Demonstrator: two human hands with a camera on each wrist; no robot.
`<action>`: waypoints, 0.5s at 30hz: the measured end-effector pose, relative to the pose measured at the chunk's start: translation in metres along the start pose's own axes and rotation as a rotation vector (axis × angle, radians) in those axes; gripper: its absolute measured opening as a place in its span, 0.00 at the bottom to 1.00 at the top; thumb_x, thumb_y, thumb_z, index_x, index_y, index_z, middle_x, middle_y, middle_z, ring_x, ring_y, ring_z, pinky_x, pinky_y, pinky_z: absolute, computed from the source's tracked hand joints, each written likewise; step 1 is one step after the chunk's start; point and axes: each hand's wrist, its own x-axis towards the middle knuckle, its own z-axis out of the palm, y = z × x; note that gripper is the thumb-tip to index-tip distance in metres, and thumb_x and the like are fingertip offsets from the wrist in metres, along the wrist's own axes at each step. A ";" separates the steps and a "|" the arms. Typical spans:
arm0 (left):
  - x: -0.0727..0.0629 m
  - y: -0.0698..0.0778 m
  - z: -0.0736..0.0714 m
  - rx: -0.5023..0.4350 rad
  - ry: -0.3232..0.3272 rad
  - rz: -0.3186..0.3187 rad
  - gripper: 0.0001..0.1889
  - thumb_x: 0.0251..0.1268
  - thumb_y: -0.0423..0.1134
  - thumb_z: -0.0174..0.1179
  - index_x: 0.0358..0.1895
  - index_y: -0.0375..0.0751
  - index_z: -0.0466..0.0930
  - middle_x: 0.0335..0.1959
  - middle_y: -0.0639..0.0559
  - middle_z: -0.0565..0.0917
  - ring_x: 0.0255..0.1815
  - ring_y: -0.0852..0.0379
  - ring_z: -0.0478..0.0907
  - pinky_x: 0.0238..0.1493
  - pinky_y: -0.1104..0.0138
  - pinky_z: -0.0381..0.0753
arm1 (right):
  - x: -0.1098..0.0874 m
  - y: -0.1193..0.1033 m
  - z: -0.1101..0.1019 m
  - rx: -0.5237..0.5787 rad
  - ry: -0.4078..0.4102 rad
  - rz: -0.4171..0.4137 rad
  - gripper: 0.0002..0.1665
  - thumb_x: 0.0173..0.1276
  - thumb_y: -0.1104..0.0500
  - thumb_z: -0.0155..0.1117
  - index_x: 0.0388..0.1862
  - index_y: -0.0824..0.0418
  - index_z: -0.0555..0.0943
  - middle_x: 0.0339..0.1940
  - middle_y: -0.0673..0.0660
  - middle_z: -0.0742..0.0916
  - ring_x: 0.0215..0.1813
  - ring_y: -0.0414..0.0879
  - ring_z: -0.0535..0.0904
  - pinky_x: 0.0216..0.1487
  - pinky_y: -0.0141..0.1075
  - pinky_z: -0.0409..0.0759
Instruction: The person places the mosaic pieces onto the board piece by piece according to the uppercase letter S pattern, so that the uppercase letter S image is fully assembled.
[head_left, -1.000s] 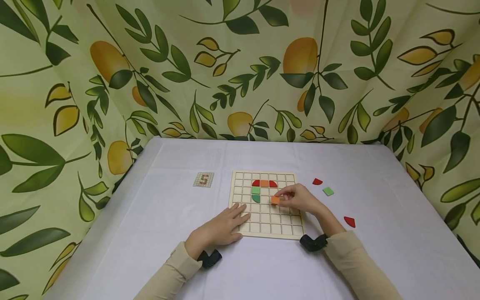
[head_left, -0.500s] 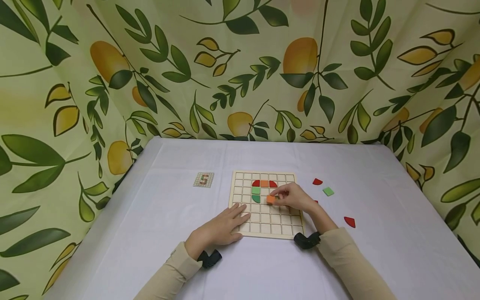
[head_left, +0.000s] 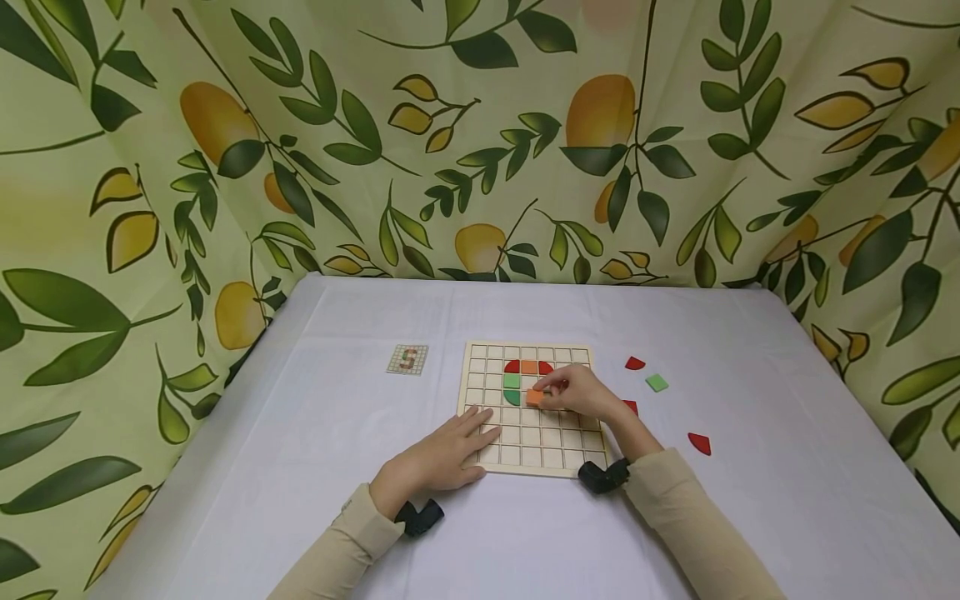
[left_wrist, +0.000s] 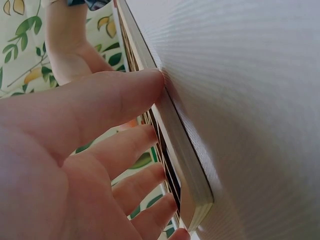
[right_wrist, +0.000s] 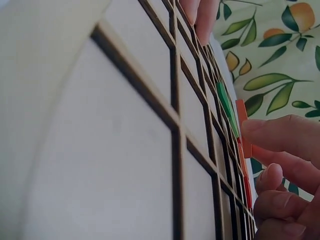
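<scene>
My right hand (head_left: 581, 392) pinches an orange square tile (head_left: 535, 398) between thumb and fingers, close over the wooden grid board (head_left: 530, 457). In the right wrist view the orange tile (right_wrist: 244, 127) stands out from the grid near the green pieces. A dark green quarter-circle tile (head_left: 512, 398) lies just left of it. Behind that sit a light green square (head_left: 512, 381), a red quarter-circle (head_left: 512, 367) and another orange square (head_left: 529, 367); a second red piece is partly covered by my fingers. My left hand (head_left: 442, 454) rests spread on the board's left edge, its thumb (left_wrist: 135, 85) at the front edge.
A small pattern card (head_left: 407, 359) showing an S-like shape lies left of the board. To the right lie a light green square (head_left: 657, 382) and red pieces (head_left: 634, 363), one partly behind my right arm. A leaf-patterned curtain (head_left: 480, 167) borders the white-covered table (head_left: 337, 350).
My right hand has moved left over the board with the orange tile, bringing it beside the dark green quarter-circle. A red piece beside the right arm has come into view. My left hand stays put.
</scene>
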 end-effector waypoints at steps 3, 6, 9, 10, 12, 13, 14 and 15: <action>0.000 0.000 0.000 -0.003 0.002 0.002 0.30 0.68 0.41 0.55 0.73 0.42 0.62 0.78 0.41 0.57 0.80 0.40 0.50 0.78 0.47 0.56 | 0.001 -0.001 0.001 0.004 0.001 -0.001 0.14 0.54 0.63 0.72 0.41 0.65 0.87 0.19 0.49 0.75 0.27 0.42 0.69 0.27 0.27 0.66; 0.000 0.000 0.000 -0.006 0.003 0.003 0.30 0.68 0.40 0.55 0.73 0.41 0.62 0.78 0.41 0.57 0.80 0.40 0.50 0.78 0.47 0.56 | 0.002 -0.002 0.002 0.005 0.000 0.008 0.14 0.54 0.63 0.72 0.41 0.65 0.88 0.19 0.49 0.75 0.27 0.43 0.69 0.27 0.28 0.66; 0.000 0.000 0.000 -0.008 0.005 0.005 0.30 0.68 0.40 0.56 0.73 0.41 0.62 0.78 0.41 0.57 0.80 0.40 0.50 0.78 0.47 0.56 | 0.003 -0.002 0.003 0.003 -0.003 0.019 0.14 0.54 0.64 0.72 0.41 0.65 0.88 0.19 0.49 0.75 0.27 0.43 0.69 0.27 0.28 0.66; 0.000 0.000 0.000 -0.007 0.005 0.005 0.30 0.68 0.40 0.56 0.73 0.41 0.62 0.77 0.41 0.57 0.80 0.41 0.50 0.78 0.47 0.56 | 0.004 -0.002 0.003 0.005 -0.004 0.023 0.14 0.54 0.64 0.73 0.41 0.65 0.88 0.19 0.48 0.75 0.27 0.42 0.69 0.27 0.28 0.66; 0.000 0.001 -0.001 -0.006 0.004 0.004 0.30 0.68 0.41 0.56 0.73 0.42 0.62 0.78 0.41 0.57 0.80 0.41 0.50 0.78 0.47 0.56 | 0.004 -0.002 0.004 0.006 -0.007 0.028 0.14 0.54 0.64 0.73 0.41 0.65 0.88 0.18 0.48 0.75 0.27 0.42 0.69 0.27 0.28 0.66; 0.000 0.001 -0.001 -0.006 0.004 0.004 0.30 0.68 0.41 0.56 0.73 0.42 0.62 0.78 0.41 0.57 0.80 0.41 0.50 0.78 0.47 0.56 | 0.005 -0.002 0.004 0.009 -0.008 0.033 0.14 0.54 0.64 0.73 0.41 0.65 0.88 0.18 0.48 0.75 0.27 0.41 0.69 0.27 0.28 0.65; 0.000 0.001 -0.001 -0.005 0.003 0.003 0.30 0.68 0.41 0.56 0.73 0.42 0.62 0.78 0.41 0.57 0.80 0.41 0.50 0.78 0.47 0.56 | 0.005 -0.002 0.004 0.011 -0.008 0.036 0.14 0.54 0.64 0.73 0.41 0.65 0.88 0.18 0.48 0.75 0.27 0.41 0.69 0.27 0.28 0.65; 0.000 0.001 0.000 -0.006 0.003 0.002 0.30 0.68 0.41 0.56 0.72 0.42 0.62 0.78 0.41 0.57 0.80 0.41 0.50 0.78 0.47 0.56 | 0.005 -0.002 0.004 0.009 -0.008 0.036 0.14 0.54 0.64 0.73 0.41 0.65 0.88 0.18 0.48 0.75 0.27 0.41 0.69 0.27 0.28 0.65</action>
